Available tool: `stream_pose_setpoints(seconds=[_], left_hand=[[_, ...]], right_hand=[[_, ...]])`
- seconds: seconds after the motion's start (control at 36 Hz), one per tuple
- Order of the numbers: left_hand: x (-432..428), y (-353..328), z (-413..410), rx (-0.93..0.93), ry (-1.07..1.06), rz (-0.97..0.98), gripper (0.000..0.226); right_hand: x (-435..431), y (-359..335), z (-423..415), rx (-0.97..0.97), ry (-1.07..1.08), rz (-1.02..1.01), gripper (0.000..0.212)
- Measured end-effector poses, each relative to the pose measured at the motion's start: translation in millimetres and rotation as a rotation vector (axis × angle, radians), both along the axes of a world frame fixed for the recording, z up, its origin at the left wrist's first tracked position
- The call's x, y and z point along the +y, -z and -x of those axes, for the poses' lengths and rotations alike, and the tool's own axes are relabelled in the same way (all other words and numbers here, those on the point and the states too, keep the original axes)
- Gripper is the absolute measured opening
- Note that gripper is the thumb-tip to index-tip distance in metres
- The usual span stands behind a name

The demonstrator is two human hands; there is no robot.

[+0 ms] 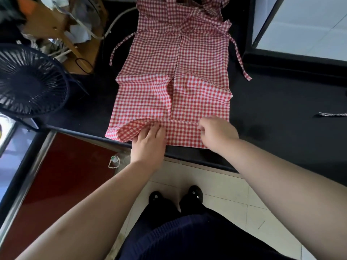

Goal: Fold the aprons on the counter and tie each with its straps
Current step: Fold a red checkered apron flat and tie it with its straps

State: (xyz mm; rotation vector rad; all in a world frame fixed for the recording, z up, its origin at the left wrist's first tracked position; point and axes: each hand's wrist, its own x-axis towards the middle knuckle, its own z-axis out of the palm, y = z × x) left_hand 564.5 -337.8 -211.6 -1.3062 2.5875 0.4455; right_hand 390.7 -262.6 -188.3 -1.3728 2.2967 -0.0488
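Left hand [148,140], right hand [216,132], holding apron [174,72]

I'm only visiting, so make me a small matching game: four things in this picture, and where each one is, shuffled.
Things: 1 apron; 2 fan; 3 shoes; 4 left hand.
Places: A on the tiled floor; B far left, beside the counter; C spread on the counter; D gripping the apron's near hem.
Pairs: 1-C, 2-B, 3-A, 4-D.
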Motion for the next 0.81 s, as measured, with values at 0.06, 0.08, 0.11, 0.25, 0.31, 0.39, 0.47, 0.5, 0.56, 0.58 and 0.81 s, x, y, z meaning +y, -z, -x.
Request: stream_pose_setpoints(seconds=[0.06, 0.08, 0.11, 0.25, 0.31, 0.39, 0.47, 0.5, 0.56, 0.58, 0.81], left_hand=[[-3.2, 0.2, -4.9, 0.028, 0.008, -0.036, 0.043], [-6.3, -0.4, -9.1, 0.034, 0.027, -0.063, 0.044], [-9.8, -1.0, -11.6, 0.041, 0.059, -0.093, 0.045], [-40.9, -10.5, -38.4, 0.151, 0.165, -0.035, 0.041], [-53.7, -14.3, -54.4, 0.231, 0.056, 0.101, 0.044], [-72.6, -18.8, -70.5, 0.217, -0.185, 0.072, 0.07], [-100.7, -21.3, -80.2, 0.321, -0.373, -0.229, 0.084], [-108.4, -20.5, -80.5, 0.365, -0.432, -0.314, 0.078], [-118.3, -15.9, -79.1, 0.36, -0.467, -0.37, 0.048], [-120.7, -12.8, -78.5, 0.333, -0.46, -0.351, 0.036], [-124.5, -6.6, -78.4, 0.124, -0.421, -0.083, 0.036]], right_hand=[[-10.1, 1.7, -12.2, -0.172, -0.077, 0.02, 0.018], [-15.1, 3.2, -19.3, -0.231, -0.101, 0.015, 0.023], [-17.5, 4.8, -24.4, -0.259, -0.117, 0.001, 0.027], [-40.4, 5.0, -43.4, -0.232, -0.082, -0.143, 0.06], [-51.8, 2.7, -50.2, -0.179, -0.028, -0.206, 0.065], [-57.4, 4.4, -57.5, -0.05, 0.041, -0.251, 0.064], [-63.9, 6.5, -67.6, -0.013, 0.102, -0.248, 0.06], [-65.5, 5.9, -68.9, -0.02, 0.114, -0.249, 0.058], [-66.9, 5.0, -68.0, -0.061, 0.125, -0.238, 0.056], [-66.1, 4.1, -67.0, -0.093, 0.127, -0.223, 0.055], [-56.2, -2.0, -66.8, -0.202, 0.128, -0.187, 0.074]])
